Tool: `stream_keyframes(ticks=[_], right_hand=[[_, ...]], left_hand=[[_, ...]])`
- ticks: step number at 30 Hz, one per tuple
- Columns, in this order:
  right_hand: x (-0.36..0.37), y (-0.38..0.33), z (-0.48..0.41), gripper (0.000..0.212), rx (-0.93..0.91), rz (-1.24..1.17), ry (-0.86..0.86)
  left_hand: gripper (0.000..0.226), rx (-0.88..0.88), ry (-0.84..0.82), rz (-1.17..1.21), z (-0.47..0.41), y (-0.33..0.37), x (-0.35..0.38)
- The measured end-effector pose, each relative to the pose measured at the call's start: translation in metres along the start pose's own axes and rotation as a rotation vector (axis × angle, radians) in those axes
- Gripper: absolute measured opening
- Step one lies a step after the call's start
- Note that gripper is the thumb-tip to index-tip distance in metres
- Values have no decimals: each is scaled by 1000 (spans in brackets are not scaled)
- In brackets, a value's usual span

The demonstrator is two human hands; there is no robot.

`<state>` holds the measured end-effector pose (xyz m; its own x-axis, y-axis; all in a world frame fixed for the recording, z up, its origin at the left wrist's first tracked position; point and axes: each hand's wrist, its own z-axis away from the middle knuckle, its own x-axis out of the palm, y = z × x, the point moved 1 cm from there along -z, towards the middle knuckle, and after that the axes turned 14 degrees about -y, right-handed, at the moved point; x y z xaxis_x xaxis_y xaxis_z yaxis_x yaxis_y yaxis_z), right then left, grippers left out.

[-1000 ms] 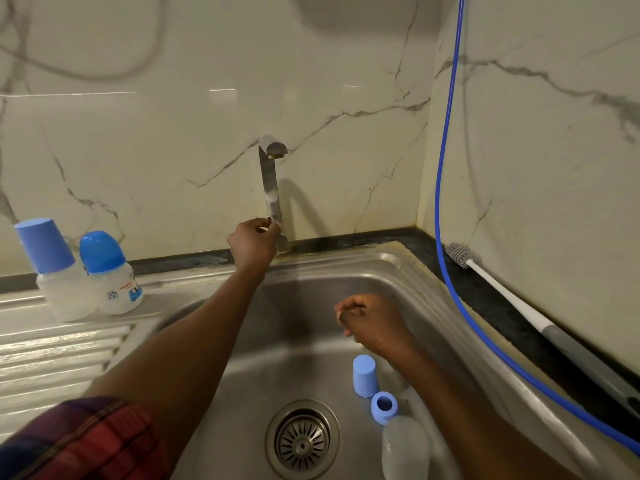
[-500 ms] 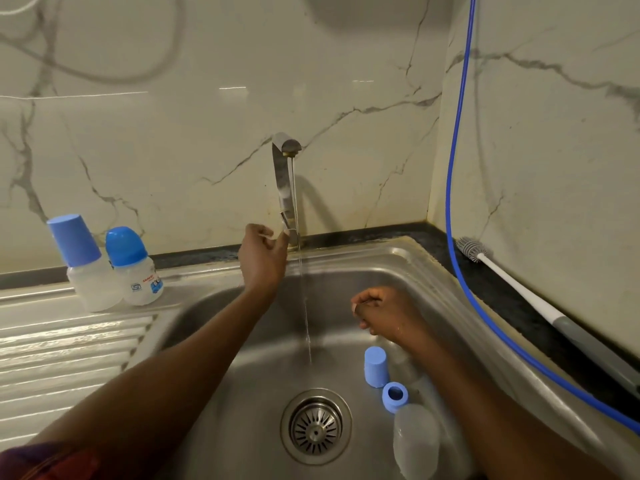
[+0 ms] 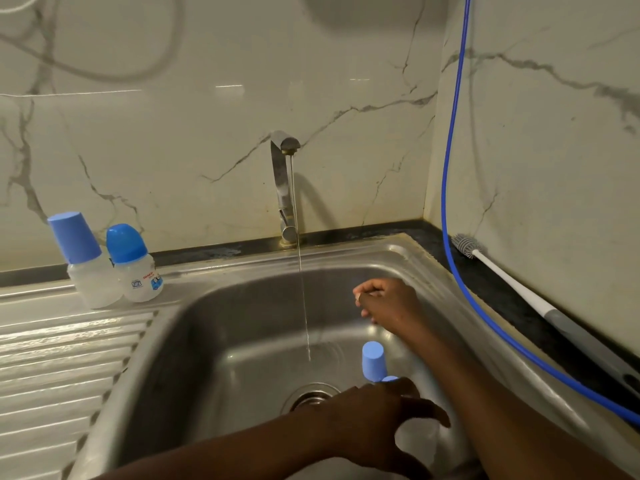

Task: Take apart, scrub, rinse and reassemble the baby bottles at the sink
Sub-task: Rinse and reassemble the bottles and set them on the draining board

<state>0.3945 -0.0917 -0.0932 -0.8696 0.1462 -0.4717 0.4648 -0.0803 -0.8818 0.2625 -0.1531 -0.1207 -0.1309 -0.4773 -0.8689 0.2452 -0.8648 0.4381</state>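
From the head camera, the left hand (image 3: 391, 420) spread its fingers wide, gripping nothing, over the clear bottle (image 3: 426, 445) in the sink (image 3: 242, 282) by the blue cap (image 3: 373, 360), while the right hand (image 3: 388, 303) hung tightly curled, any contents impossible to tell.

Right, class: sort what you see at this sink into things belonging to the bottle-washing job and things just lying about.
Job: flat-capped bottle and dome-capped bottle on the drainboard; blue cap and blue ring in the sink; running tap; bottle brush.
Lying about: blue hose down the corner wall.
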Motion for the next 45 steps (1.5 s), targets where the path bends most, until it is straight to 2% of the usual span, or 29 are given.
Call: stream_keyframes(ticks=[3,5,6,7,8,10,11,12,14,15,17,19,22,26,28,30,32,34,36,38,45], right_hand=[[-3,-3,2,20,-34,27,101],[-9,-7,4,17,-85,50,255],[-11,-9,5,14,-106,26,320],[-13,-11,6,12,-119,-14,361],[-12,-12,7,13,-124,-50,371],[-4,-17,7,22,-105,-93,281],[4,-19,7,30,-81,-108,188],[15,-20,7,39,-55,-117,79],[36,-21,8,58,0,-138,-136],[45,-23,7,65,24,-179,-223],[58,-34,1,72,53,-287,-316],[66,-41,-10,74,42,-339,-273],[74,-43,-24,74,-11,-215,-130],[78,-35,-31,72,-44,-98,-89],[73,-37,-36,71,-127,-37,16],[74,-45,-38,72,-232,-33,112],[82,-47,-38,73,-296,28,62],[86,-41,-36,70,-293,105,-10],[79,-38,-38,70,-247,53,59],[79,-39,-40,68,-271,67,108],[87,-42,-35,66,-334,108,42]], left_hand=[[47,-91,64,-21,7,-8,-12],[46,-209,218,3,23,-28,-31],[43,-264,334,79,34,-40,-42],[39,-304,468,255,46,-54,-52],[34,-308,606,529,59,-67,-61],[32,-203,850,1143,79,-88,-70],[39,-132,942,1355,85,-98,-72],[49,-83,1000,1481,89,-108,-71],[63,-23,1012,1587,88,-114,-66],[62,-4,985,1600,84,-113,-65],[46,34,929,1591,76,-110,-63],[30,44,904,1550,68,-105,-62],[21,-25,871,1309,64,-110,-59],[35,-189,849,1032,65,-117,-51],[49,-226,861,953,64,-119,-46],[63,-236,897,931,66,-122,-43],[69,-253,944,927,69,-126,-42],[73,-260,943,909,70,-129,-42],[78,-251,908,928,69,-130,-41],[76,-234,876,919,67,-130,-40],[55,-208,878,857,63,-133,-37]])
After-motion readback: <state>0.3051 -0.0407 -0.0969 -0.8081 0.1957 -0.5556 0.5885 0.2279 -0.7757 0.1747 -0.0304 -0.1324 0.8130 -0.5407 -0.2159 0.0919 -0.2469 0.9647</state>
